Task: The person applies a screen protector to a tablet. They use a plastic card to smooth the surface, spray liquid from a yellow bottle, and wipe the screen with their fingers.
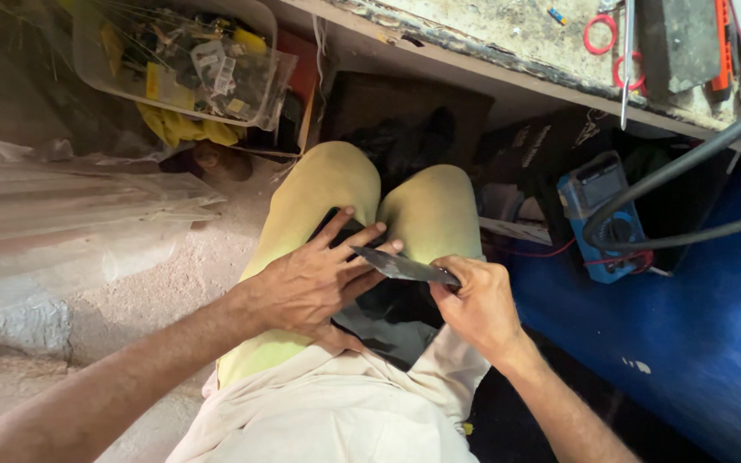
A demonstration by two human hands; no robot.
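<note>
I sit with my knees in yellow trousers (315, 193) under a workbench. My left hand (315, 279) lies flat on a black flat device (346, 231) that rests on my lap, fingers spread over it. My right hand (473, 300) grips the handle end of a thin grey metal blade (400, 267). The blade's point reaches left to my left fingertips, at the device's edge. Most of the device is hidden under my hands.
A blue multimeter (602, 214) with black cables lies to the right on a blue surface (696, 326). The workbench edge (490, 64) above holds red-handled scissors (602, 39) and tools. A clear plastic box of parts (186, 56) sits top left; plastic sheeting (70, 206) at left.
</note>
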